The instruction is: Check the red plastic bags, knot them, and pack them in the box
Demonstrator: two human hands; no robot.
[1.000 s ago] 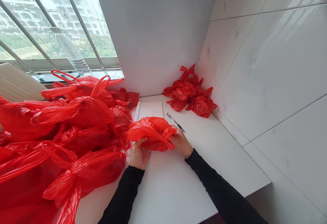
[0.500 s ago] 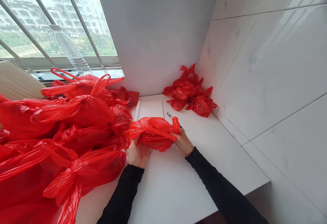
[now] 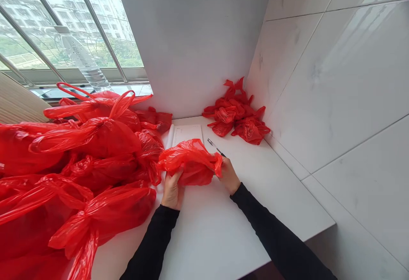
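Note:
Between my hands, above the white tabletop [image 3: 204, 237], is a red plastic bag [image 3: 193, 165] with something inside that I cannot make out. My left hand [image 3: 172, 190] grips its lower left side, thumb in front. On the right side, my right hand [image 3: 229, 175] has closed around the bag's gathered edge; most of those fingers are hidden. Just beyond the bag lies an open notebook [image 3: 188, 133] with writing on its page, partly covered by the bag. A pen [image 3: 214, 146] rests beside it, its near end close to my right hand.
Knotted red bags [image 3: 105, 169] are heaped along the left side. A smaller pile of red bags [image 3: 238, 114] sits in the far corner against the tiled wall [image 3: 345, 80]. By the barred window stands a clear bottle [image 3: 81, 58]. The table's edge runs along the lower right.
The bag has been turned and its top puffs up higher. My left thumb has come round to its front. The view has shifted slightly.

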